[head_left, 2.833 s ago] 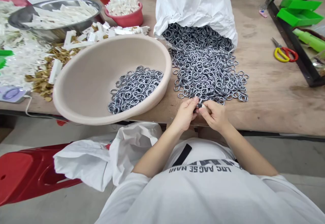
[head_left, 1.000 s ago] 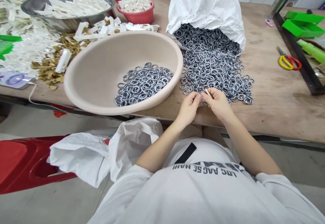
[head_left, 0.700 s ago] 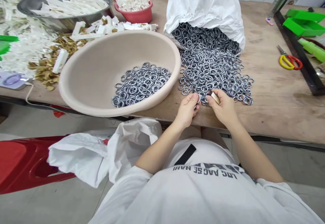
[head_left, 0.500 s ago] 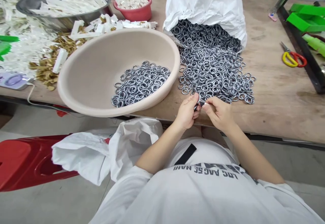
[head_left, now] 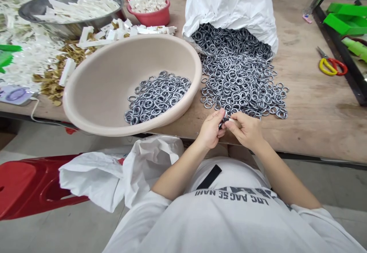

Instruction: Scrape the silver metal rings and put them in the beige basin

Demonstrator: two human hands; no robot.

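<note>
My left hand (head_left: 211,130) is closed on a dark metal ring (head_left: 220,125), which shows partly between the fingers. My right hand (head_left: 247,130) pinches a small piece with a black part and a whitish end (head_left: 230,120) against the ring. Fingers cover most of both, so the piece's kind does not show. Just beyond my hands lies a heap of grey metal rings (head_left: 241,81), spilling from a white sack (head_left: 229,2). To the left, a beige basin (head_left: 100,81) is tilted toward me, and more rings (head_left: 160,96) lie in its lower right part.
Left of the basin are a steel bowl (head_left: 114,15) of white strips, a red tub (head_left: 151,19) of white pieces, and brown scraps (head_left: 53,83). Scissors (head_left: 329,65) lie at the right, near green trays (head_left: 344,24). A red stool (head_left: 17,186) stands below the table edge.
My hands stay together at nearly the same spot, with the right fingers shifted slightly around the small piece. The view has tilted a little; the rings and basin look unchanged.
</note>
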